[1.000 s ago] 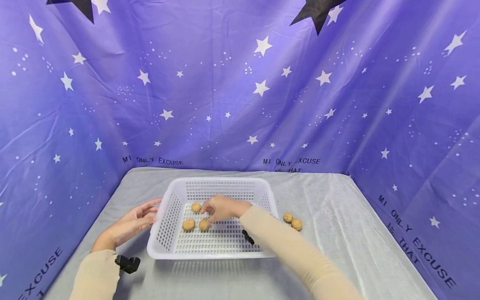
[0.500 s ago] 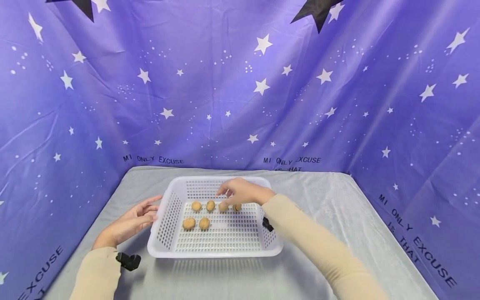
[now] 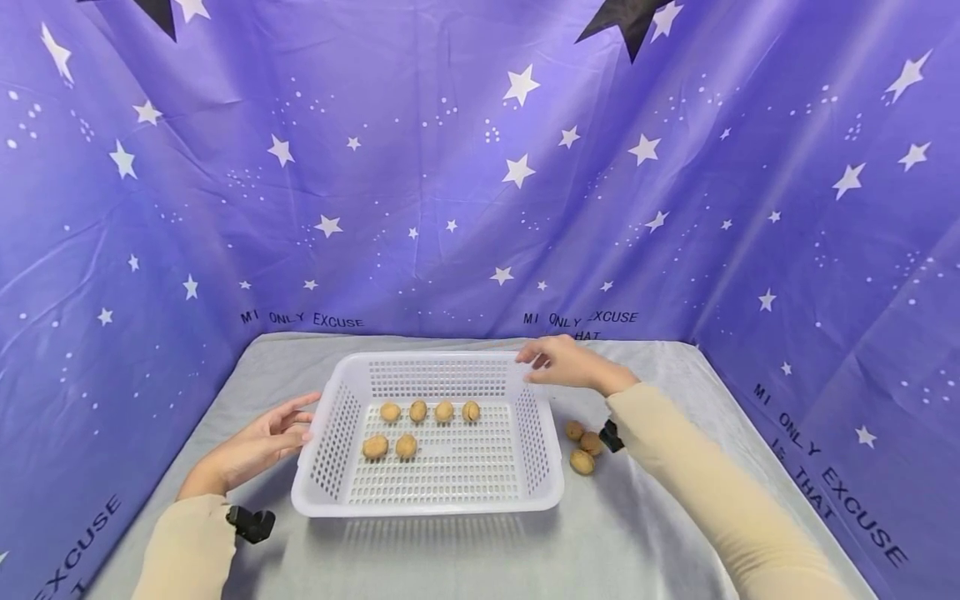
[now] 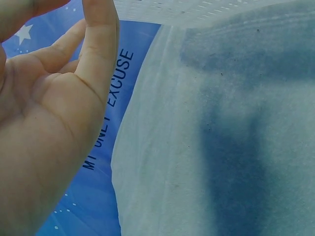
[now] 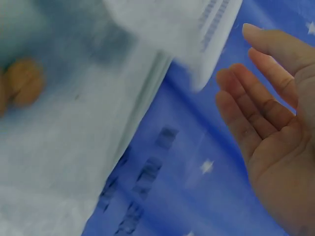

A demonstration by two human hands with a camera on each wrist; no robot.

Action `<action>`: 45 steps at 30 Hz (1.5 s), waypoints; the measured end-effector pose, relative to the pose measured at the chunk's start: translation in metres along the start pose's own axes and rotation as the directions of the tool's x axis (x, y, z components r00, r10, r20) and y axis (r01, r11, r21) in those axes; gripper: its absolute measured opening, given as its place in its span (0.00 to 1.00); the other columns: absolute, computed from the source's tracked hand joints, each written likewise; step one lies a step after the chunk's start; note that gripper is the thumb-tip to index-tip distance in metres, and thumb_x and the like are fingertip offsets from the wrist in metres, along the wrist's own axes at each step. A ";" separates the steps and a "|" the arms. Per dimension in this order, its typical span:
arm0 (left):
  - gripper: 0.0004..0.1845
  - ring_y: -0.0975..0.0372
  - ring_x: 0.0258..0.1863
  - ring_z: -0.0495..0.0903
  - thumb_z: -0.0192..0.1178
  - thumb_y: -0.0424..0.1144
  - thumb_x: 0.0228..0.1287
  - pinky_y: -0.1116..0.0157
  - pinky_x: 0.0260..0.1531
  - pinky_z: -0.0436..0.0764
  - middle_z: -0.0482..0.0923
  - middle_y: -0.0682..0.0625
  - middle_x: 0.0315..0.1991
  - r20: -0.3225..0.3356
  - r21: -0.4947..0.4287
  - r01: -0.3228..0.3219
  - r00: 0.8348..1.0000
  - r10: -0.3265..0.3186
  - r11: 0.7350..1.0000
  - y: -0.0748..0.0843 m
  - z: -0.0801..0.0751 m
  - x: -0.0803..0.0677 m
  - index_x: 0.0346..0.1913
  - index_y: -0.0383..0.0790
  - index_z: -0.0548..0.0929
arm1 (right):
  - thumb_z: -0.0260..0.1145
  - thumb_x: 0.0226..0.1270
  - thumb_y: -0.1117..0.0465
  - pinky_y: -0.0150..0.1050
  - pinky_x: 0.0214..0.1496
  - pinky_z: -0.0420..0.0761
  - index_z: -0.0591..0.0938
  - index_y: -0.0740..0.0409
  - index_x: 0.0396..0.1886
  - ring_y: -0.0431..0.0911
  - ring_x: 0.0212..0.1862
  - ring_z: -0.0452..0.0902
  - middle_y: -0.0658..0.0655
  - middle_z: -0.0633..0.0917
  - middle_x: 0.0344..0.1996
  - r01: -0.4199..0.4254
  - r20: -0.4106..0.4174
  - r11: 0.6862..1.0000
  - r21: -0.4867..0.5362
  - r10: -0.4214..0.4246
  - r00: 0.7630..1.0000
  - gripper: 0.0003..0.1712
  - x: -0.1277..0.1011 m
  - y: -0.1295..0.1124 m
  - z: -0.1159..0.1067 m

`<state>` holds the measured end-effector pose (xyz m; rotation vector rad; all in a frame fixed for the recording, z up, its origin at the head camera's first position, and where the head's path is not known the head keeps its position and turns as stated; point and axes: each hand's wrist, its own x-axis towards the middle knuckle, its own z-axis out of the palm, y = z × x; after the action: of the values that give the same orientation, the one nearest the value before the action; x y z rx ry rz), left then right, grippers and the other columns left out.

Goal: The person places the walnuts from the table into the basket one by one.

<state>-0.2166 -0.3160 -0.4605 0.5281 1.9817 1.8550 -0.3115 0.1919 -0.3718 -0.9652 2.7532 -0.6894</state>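
Nearest the camera, on the grey-covered table (image 3: 450, 558), sits a white perforated plastic basket (image 3: 427, 504) with six walnuts (image 3: 406, 447) on its floor: two toward the near left, four in a row behind them. At the basket's left wall the left hand (image 3: 258, 442) lies palm inward, fingers straight and relaxed, fingertips touching or just short of the rim; it holds nothing, and the left wrist view shows the same loose, open palm (image 4: 44, 118) over the cloth. Just beside the basket's right wall, three more walnuts (image 3: 581, 460) lie on the table. Farther back, the right hand (image 3: 562, 365) hovers at the basket's far right corner, fingers extended and slightly spread, empty; the right wrist view shows its open palm (image 5: 275, 132) near the basket corner (image 5: 216, 29). Behind everything hangs a purple star-printed backdrop (image 3: 480, 183).
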 end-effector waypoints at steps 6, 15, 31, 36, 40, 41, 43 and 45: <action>0.37 0.56 0.58 0.76 0.50 0.25 0.74 0.63 0.58 0.77 0.64 0.30 0.65 0.018 -0.014 -0.009 1.000 0.009 1.000 0.001 0.001 -0.002 0.78 0.29 0.44 | 0.71 0.64 0.62 0.47 0.52 0.83 0.83 0.65 0.54 0.58 0.51 0.82 0.62 0.85 0.51 -0.034 0.010 0.999 0.035 0.034 0.999 0.20 -0.029 0.034 -0.001; 0.37 0.57 0.59 0.76 0.51 0.25 0.75 0.63 0.58 0.77 0.65 0.33 0.65 0.002 0.000 0.001 1.000 -0.001 1.000 0.002 0.001 -0.001 0.78 0.30 0.45 | 0.71 0.60 0.64 0.49 0.53 0.82 0.84 0.65 0.52 0.59 0.51 0.82 0.63 0.85 0.51 -0.123 0.081 0.989 0.087 0.116 0.990 0.20 -0.055 0.066 0.030; 0.36 0.56 0.58 0.77 0.50 0.25 0.75 0.63 0.58 0.77 0.65 0.31 0.65 0.020 -0.017 -0.023 1.000 0.023 1.000 0.002 0.002 -0.001 0.78 0.29 0.45 | 0.74 0.62 0.61 0.41 0.46 0.80 0.87 0.63 0.46 0.44 0.42 0.81 0.54 0.87 0.38 -0.165 0.114 0.980 0.108 0.152 0.982 0.15 -0.072 0.077 0.052; 0.35 0.54 0.59 0.77 0.49 0.25 0.75 0.63 0.57 0.77 0.63 0.28 0.65 0.013 -0.013 -0.025 1.000 0.025 1.000 0.002 0.001 -0.001 0.78 0.29 0.45 | 0.74 0.62 0.59 0.42 0.46 0.81 0.87 0.62 0.44 0.44 0.41 0.81 0.52 0.87 0.37 -0.161 0.096 0.982 0.101 0.151 0.984 0.14 -0.071 0.077 0.050; 0.35 0.54 0.58 0.76 0.50 0.25 0.75 0.62 0.58 0.77 0.63 0.28 0.65 0.007 -0.004 -0.015 1.000 0.015 1.000 0.002 0.001 -0.001 0.78 0.29 0.46 | 0.74 0.62 0.58 0.43 0.47 0.81 0.86 0.61 0.44 0.45 0.42 0.82 0.50 0.87 0.37 -0.147 0.083 0.985 0.092 0.140 0.987 0.14 -0.071 0.077 0.043; 0.35 0.55 0.58 0.76 0.50 0.25 0.75 0.62 0.58 0.77 0.63 0.28 0.65 0.007 -0.005 -0.013 1.000 0.013 1.000 0.002 0.001 -0.001 0.78 0.30 0.46 | 0.74 0.62 0.58 0.44 0.48 0.82 0.86 0.61 0.44 0.46 0.42 0.82 0.50 0.87 0.38 -0.139 0.080 0.986 0.093 0.132 0.988 0.14 -0.071 0.076 0.041; 0.35 0.55 0.58 0.76 0.50 0.25 0.75 0.62 0.58 0.77 0.63 0.28 0.65 0.005 -0.005 -0.009 1.000 0.009 1.000 0.002 0.001 -0.001 0.78 0.30 0.46 | 0.74 0.63 0.56 0.44 0.49 0.82 0.86 0.60 0.45 0.46 0.43 0.82 0.50 0.87 0.38 -0.127 0.070 0.988 0.088 0.121 0.990 0.15 -0.070 0.075 0.035; 0.36 0.54 0.59 0.76 0.50 0.26 0.75 0.61 0.58 0.77 0.62 0.28 0.65 0.005 -0.006 -0.005 1.000 0.005 1.000 0.002 0.002 -0.001 0.78 0.29 0.46 | 0.73 0.63 0.55 0.45 0.49 0.82 0.85 0.60 0.46 0.46 0.44 0.82 0.50 0.87 0.39 -0.122 0.062 0.989 0.085 0.116 0.991 0.16 -0.069 0.073 0.029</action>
<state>-0.2148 -0.3150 -0.4590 0.5358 1.9733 1.8602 -0.2900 0.2742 -0.4321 -0.7828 2.6800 -0.7459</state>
